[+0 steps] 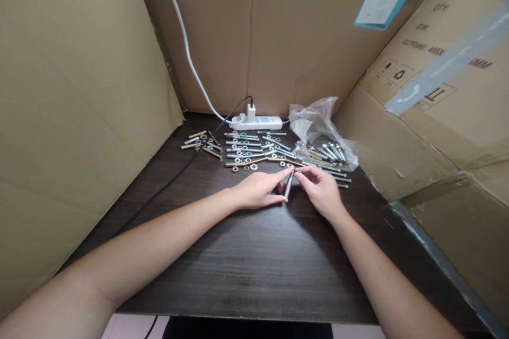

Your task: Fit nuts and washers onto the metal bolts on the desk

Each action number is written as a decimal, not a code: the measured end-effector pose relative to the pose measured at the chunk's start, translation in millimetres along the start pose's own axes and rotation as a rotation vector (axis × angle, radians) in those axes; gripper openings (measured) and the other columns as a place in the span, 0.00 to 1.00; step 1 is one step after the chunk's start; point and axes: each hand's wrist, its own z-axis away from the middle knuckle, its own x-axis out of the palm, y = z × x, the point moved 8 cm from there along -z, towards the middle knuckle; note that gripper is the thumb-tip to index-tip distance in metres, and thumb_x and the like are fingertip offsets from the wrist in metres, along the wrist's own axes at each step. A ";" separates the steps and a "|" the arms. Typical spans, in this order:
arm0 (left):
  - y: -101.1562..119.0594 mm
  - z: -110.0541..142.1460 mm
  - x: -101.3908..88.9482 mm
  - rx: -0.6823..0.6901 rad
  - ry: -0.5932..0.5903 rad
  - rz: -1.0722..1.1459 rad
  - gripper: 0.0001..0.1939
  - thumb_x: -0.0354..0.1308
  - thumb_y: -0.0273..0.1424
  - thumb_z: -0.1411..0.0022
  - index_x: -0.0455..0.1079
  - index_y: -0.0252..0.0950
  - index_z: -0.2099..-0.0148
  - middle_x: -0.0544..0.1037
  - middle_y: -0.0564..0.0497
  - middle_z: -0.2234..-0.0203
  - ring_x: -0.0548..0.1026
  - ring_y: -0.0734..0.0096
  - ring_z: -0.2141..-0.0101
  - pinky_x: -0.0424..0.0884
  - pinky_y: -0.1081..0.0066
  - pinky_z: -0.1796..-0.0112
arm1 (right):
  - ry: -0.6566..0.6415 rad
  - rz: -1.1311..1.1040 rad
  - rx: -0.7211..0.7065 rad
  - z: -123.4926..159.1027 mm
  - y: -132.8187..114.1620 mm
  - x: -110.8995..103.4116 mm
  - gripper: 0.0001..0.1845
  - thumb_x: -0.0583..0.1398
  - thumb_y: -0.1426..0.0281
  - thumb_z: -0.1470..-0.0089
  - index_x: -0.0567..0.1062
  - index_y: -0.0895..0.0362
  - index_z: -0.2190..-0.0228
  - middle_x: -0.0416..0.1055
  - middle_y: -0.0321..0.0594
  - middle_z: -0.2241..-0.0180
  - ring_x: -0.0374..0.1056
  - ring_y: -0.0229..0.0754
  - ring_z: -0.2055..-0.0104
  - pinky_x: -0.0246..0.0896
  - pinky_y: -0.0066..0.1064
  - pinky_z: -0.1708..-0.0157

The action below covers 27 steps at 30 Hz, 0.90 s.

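Cardboard walls enclose a dark wood-grain table point(238, 270) on its left, back and right sides, with a green round mark and a blue-edged label point(385, 1) on the back one and printed lettering and a strip of pale tape on the right one. Near the middle of the table, the left hand point(260, 189) grips a metal bolt point(290, 185) between its fingers and thumb, the fingertips at the far end and the thumb at the near end. The right hand point(319, 188) is closed in a pinch at the bolt's far end, its thumb and fingers around something small and shiny that is too small to make out clearly. Just beyond the hands, more bolts point(243, 150) lie in rows, with nuts and washers point(253, 167) among and beside them; some are silver and some are brassy. Well apart to the left lies a looser group of short metal pieces point(191, 141), crossed by a thin black cable point(170, 180). To the right, a clear plastic bag point(314, 122) lies crumpled, with further bolts in or under its near part; which of the two cannot be told. Behind the rows sits a white power strip point(262, 123) with a small white plug-in adapter point(251, 113) standing in it, the black cable running from its top, and a thick white cord point(185, 37) rising to the upper left.
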 end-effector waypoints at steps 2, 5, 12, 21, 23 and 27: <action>0.8 0.2 -0.7 -0.017 -0.004 0.025 0.40 0.58 0.36 0.40 0.40 0.40 0.32 0.75 0.51 0.61 0.73 0.69 0.64 0.65 0.72 0.62 | 0.015 -0.055 0.044 -0.2 3.2 0.6 0.14 0.63 0.59 0.53 0.75 0.57 0.69 0.73 0.39 0.74 0.70 0.42 0.72 0.68 0.34 0.70; 2.2 0.6 -0.8 -0.037 -0.017 0.052 0.38 0.56 0.35 0.39 0.41 0.41 0.32 0.75 0.52 0.60 0.73 0.71 0.66 0.65 0.74 0.65 | 0.038 -0.085 0.070 -0.4 5.2 0.4 0.16 0.64 0.57 0.55 0.75 0.57 0.69 0.73 0.39 0.74 0.69 0.41 0.73 0.68 0.34 0.72; 1.2 0.2 -2.1 -0.055 -0.002 0.019 0.35 0.56 0.36 0.39 0.46 0.41 0.34 0.75 0.53 0.60 0.73 0.73 0.68 0.65 0.74 0.66 | 0.043 -0.059 0.068 -1.6 8.9 -1.8 0.16 0.63 0.58 0.53 0.75 0.58 0.68 0.74 0.40 0.73 0.69 0.40 0.73 0.68 0.34 0.71; 1.7 -0.8 -6.7 -0.117 0.019 0.024 0.37 0.60 0.39 0.44 0.50 0.45 0.36 0.73 0.54 0.63 0.72 0.71 0.68 0.66 0.73 0.67 | -0.010 -0.012 0.034 -1.6 6.3 0.1 0.16 0.61 0.58 0.51 0.75 0.58 0.67 0.74 0.40 0.72 0.70 0.41 0.73 0.68 0.33 0.70; -0.1 -0.9 -7.1 -0.129 0.042 0.031 0.41 0.61 0.41 0.46 0.46 0.44 0.35 0.72 0.52 0.62 0.72 0.70 0.68 0.66 0.73 0.67 | -0.022 0.003 0.020 -1.0 5.2 1.0 0.16 0.61 0.58 0.51 0.75 0.58 0.67 0.74 0.40 0.71 0.70 0.41 0.72 0.68 0.34 0.69; -0.7 -1.1 -5.6 -0.114 0.043 0.027 0.44 0.61 0.43 0.47 0.45 0.41 0.34 0.72 0.51 0.61 0.72 0.69 0.67 0.66 0.72 0.66 | -0.060 0.053 -0.008 0.5 2.5 2.8 0.14 0.60 0.59 0.49 0.74 0.58 0.66 0.75 0.41 0.70 0.70 0.41 0.71 0.67 0.34 0.69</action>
